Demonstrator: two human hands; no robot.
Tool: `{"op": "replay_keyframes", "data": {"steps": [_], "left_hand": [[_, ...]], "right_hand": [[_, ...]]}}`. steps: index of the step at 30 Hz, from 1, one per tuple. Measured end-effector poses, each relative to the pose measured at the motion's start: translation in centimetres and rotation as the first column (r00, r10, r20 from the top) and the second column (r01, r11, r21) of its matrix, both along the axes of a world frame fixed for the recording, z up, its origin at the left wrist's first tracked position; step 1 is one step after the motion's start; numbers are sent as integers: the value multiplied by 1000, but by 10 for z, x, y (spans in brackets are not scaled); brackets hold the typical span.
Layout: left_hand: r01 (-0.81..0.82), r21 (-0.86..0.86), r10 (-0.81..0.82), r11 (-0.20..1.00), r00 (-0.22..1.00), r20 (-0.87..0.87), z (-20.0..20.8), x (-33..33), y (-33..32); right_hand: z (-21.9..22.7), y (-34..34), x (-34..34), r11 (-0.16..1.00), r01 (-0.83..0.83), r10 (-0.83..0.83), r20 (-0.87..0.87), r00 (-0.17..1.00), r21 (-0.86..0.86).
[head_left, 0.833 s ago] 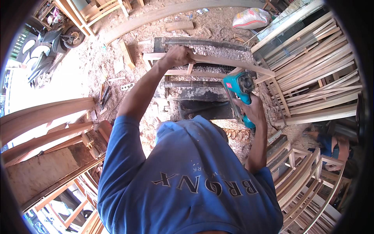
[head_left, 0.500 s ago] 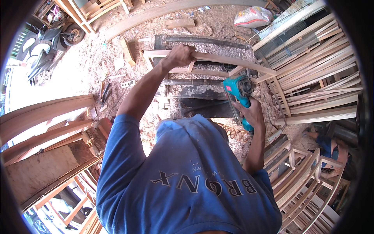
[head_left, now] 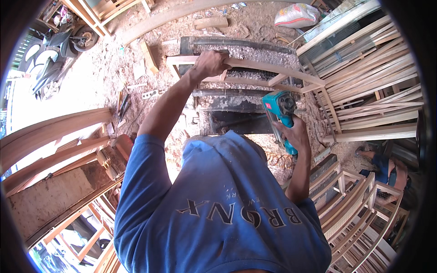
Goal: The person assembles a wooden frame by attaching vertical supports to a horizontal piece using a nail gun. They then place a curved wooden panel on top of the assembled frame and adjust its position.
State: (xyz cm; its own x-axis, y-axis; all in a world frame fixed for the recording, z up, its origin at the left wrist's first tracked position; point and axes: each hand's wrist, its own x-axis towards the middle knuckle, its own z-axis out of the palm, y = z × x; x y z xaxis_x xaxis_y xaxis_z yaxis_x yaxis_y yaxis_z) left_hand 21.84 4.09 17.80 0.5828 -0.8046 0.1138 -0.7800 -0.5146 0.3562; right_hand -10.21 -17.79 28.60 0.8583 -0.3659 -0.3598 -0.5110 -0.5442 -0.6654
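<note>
The frame, two long rails joined by short crosspieces, spans the black bench; whether it rests there cannot be told. The left hand is closed around the frame's farther rail, left of its middle. The right hand is closed around the handle of the nailer, on the near side of the frame, toward its right end. The nose is hidden; contact with the frame cannot be confirmed.

For good results, brace the frame firmly, fingers clear of the firing line. Seat the nose squarely before firing; a tilted nailer may split a thin rail. Leave slack in the coiled hose, nearer than the frame.
</note>
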Motion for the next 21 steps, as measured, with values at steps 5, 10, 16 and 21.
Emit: {"op": "replay_keyframes", "data": {"steps": [5,10,16,21], "left_hand": [[38,-2,-38,999,999,-11,3,-3,0],[66,87,-74,994,993,92,8,-6,-3],[78,104,-91,991,989,118,6,-7,-2],[80,-52,-80,995,997,6,1,0,-2]], "right_hand": [[-8,-1,-3,998,26,-23,-54,998,56],[-14,-6,-8,1000,13,-13,-25,1000,9],[-8,-7,-13,997,69,-68,-44,997,32],[-3,-4,-12,996,82,-80,-42,996,47]]}}
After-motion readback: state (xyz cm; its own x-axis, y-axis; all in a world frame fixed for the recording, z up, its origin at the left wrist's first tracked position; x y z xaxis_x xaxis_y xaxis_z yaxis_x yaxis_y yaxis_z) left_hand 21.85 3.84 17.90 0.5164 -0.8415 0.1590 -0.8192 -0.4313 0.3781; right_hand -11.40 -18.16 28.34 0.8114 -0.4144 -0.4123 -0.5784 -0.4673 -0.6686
